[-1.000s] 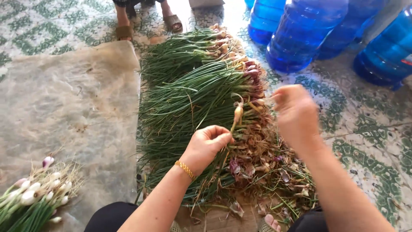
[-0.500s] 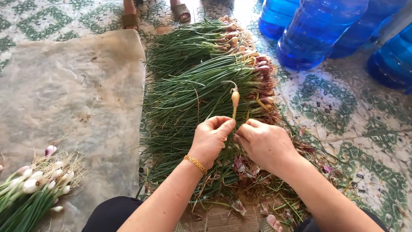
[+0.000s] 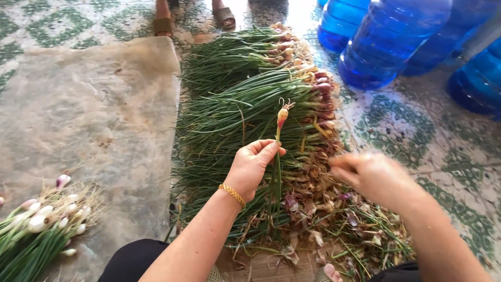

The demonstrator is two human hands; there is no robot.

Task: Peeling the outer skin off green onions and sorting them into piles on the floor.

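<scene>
While the left hand (image 3: 254, 166) pinches a single green onion (image 3: 279, 137) by its stalk, the stem stands nearly upright over the heap of green onions (image 3: 245, 112), its small reddish bulb and root hairs pointing away from the person and the green end trailing down behind the fingers. The right hand (image 3: 371, 175) hangs just beside it, loosely open and holding nothing, blurred at the fingertips. Peeled white bulbs (image 3: 36, 219) lie on the mat (image 3: 78, 120), partly cut off at the edge.
</scene>
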